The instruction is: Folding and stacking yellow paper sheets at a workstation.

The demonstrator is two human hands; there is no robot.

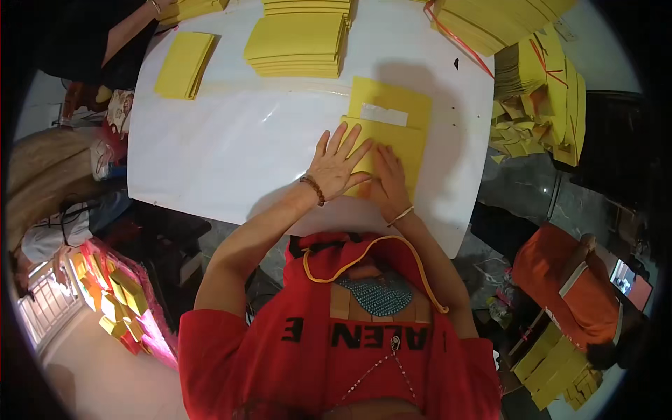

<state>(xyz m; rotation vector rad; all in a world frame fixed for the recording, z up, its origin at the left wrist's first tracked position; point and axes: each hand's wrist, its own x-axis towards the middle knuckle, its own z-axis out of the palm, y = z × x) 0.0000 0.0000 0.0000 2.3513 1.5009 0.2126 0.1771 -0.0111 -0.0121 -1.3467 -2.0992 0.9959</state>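
pointing lengthwise away, flap [392, 92] foremost: yellow envelope [404, 143] under flat, ungripping hands [339, 168] [392, 183].

Yellow paper [400, 137], white strip [383, 115] (white table [210, 154], too); red shirt [245, 364], black lettering [341, 335]; bracelet [316, 188] probably brown.

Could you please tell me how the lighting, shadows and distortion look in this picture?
Head view: a soft shadow falls on the white table, above and right of the yellow envelope; pale glare marks its surface left of the envelope; the railing at lower left looks washed out; the table's edges bow, fisheye-style; the left hand and right hand show no obvious blur.
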